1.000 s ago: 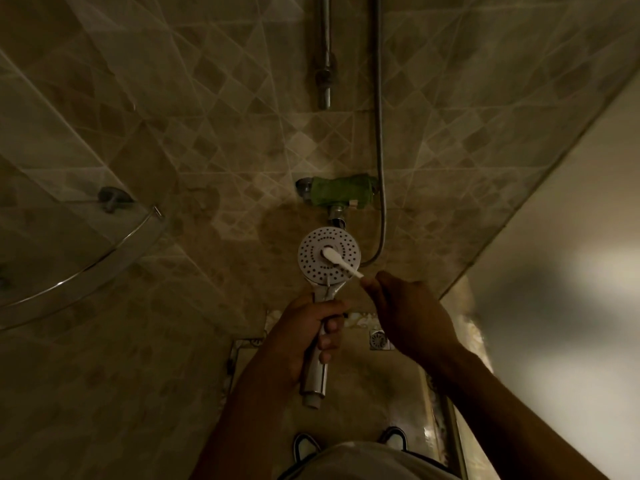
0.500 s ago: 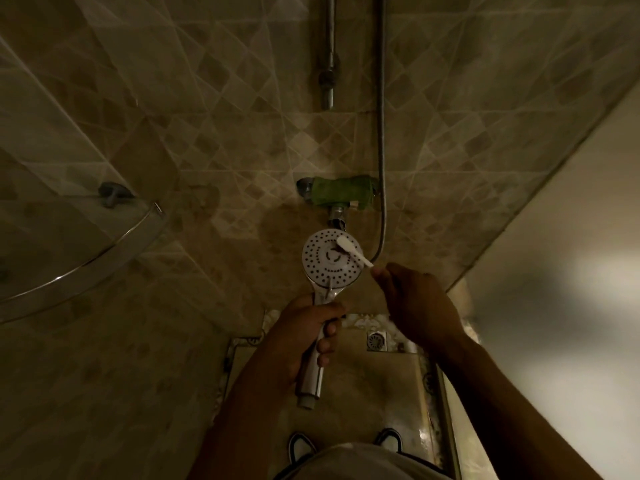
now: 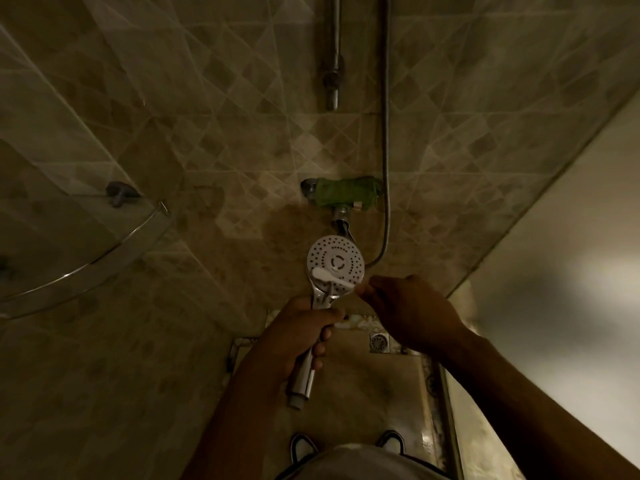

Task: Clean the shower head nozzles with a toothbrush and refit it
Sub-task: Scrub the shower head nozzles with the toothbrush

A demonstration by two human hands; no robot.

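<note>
Pretty dim in there, but the left hand (image 3: 294, 336) was wrapped tight around the chrome handle of the shower head (image 3: 335, 266), fingers curled all the way round it, holding it up with the white nozzle face pointed back at the person. The bare end of the handle stuck out below that hand with no hose on it. The right hand (image 3: 408, 306) sat just to the side of the left one, fingertips pinched shut on the end of the white toothbrush (image 3: 330, 278). The brush reached across from there, its head lying on the lower left part of the nozzle face, just above the left hand. Past both hands, on the tiled wall, was the tap wrapped in a green cloth (image 3: 346, 196), with the hose (image 3: 385, 133) hanging beside it. A floor drain (image 3: 379, 342) sat under the right hand.
</note>
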